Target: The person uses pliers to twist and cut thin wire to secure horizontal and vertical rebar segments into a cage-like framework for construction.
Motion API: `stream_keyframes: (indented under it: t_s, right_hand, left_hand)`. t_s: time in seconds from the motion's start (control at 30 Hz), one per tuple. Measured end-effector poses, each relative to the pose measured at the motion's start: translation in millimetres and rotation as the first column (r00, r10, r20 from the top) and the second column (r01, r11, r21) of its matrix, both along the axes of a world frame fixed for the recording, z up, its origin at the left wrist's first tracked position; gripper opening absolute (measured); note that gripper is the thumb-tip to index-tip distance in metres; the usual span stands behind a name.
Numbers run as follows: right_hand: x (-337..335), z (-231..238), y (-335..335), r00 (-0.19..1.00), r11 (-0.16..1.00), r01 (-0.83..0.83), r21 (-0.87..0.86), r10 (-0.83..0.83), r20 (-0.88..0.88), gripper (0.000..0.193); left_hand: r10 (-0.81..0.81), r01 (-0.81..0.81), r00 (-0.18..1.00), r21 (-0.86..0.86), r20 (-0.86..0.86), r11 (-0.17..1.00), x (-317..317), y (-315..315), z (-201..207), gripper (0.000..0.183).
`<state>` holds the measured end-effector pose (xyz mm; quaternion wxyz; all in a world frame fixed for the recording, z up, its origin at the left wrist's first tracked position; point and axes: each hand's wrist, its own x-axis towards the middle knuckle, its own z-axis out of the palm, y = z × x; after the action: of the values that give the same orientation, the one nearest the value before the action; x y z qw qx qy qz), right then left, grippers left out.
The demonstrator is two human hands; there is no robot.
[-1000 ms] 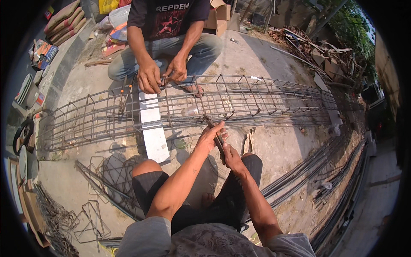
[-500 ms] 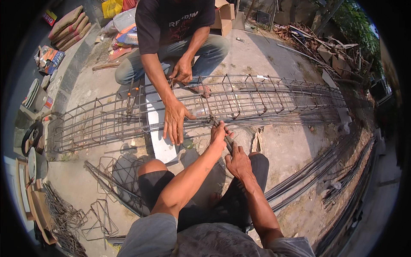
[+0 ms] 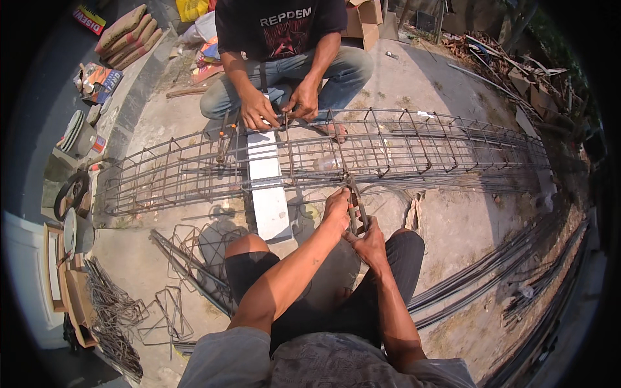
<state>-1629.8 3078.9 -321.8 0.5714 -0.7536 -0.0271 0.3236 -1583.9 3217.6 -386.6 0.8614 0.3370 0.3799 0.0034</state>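
Observation:
My right hand [image 3: 369,244] is closed around the handles of steel pincers [image 3: 363,210], their jaws up against the near side of a rebar cage [image 3: 401,143]. Close beside the pincers, my left hand [image 3: 337,208] has its fingers pinched together just below the near bars; what they hold is too small to make out. The long cage lies across the ground in front of me, its bars joined by square stirrups. Across it, a co-worker's two hands [image 3: 279,115] meet at the far bars. Orange-handled pliers [image 3: 223,139] are at the cage's left part.
A white board [image 3: 270,213] lies under the cage. Bent stirrups [image 3: 113,310] pile up at lower left, loose steel rods [image 3: 479,265] run along the right. Stacked sacks [image 3: 129,40], a bucket [image 3: 81,137] and a cardboard box [image 3: 362,26] stand farther off.
The co-worker's outstretched hand has drawn back from the near bars to the far side, beside the other hand. My pincers now stand more upright at the bars. The view has shifted slightly.

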Motion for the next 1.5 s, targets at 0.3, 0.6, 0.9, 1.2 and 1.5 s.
stream_keyframes:
  t_s: [0.3, 0.6, 0.9, 1.2, 1.5]
  right_hand:
    - [14.9, 7.8, -37.0, 0.485, 0.714, 0.406, -0.570, 0.361, 0.797, 0.076]
    - [33.9, -18.9, -53.2, 0.771, 0.903, 0.182, 0.388, 0.113, -0.626, 0.057]
    - [-27.8, -0.9, -35.0, 0.849, 0.977, -0.133, 0.167, 0.199, -0.489, 0.041]
    - [-51.7, 5.7, -12.6, 0.905, 0.825, -0.425, -0.374, 0.401, -0.143, 0.040]
    - [-55.9, -114.3, -17.4, 0.746, 0.720, -0.631, -0.290, 0.665, 0.029, 0.057]
  left_hand:
    - [0.020, -0.016, 0.999, -0.161, 0.026, 0.987, 16.9, -26.6, 28.6, 0.020]
    - [-0.347, 0.360, 0.932, 0.181, -0.103, 0.915, 4.6, 0.8, 20.9, 0.042]
    - [-0.237, 0.239, 0.970, -0.043, 0.053, 0.970, -71.6, -4.3, 14.0, 0.049]
    - [-0.216, 0.199, 0.967, 0.925, -0.133, 0.323, -162.7, -25.4, 20.4, 0.042]
    - [-0.223, 0.266, 0.958, 0.853, -0.181, 0.449, -143.1, 39.8, 75.3, 0.032]
